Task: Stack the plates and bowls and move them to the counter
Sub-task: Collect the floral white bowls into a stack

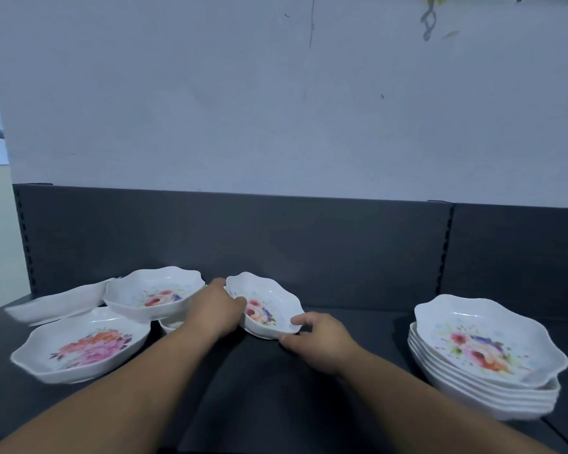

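Five loose dishes (267,311), one stack (479,393), two hands (215,311).

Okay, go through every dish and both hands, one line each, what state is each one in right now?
held bowl: tilted, gripped at both ends.
left hand: grips its left rim.
right hand: pinches its right rim.
plate stack: nested upright, right side.
pink-flower plate: upright, unstacked, front left.
rear bowl: upright, empty.
white dish: far left, blurred, seems tilted.

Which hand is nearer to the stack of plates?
Right. The right hand grips the middle bowl at its right rim, left of the stack; the left hand holds its left rim, farther away.
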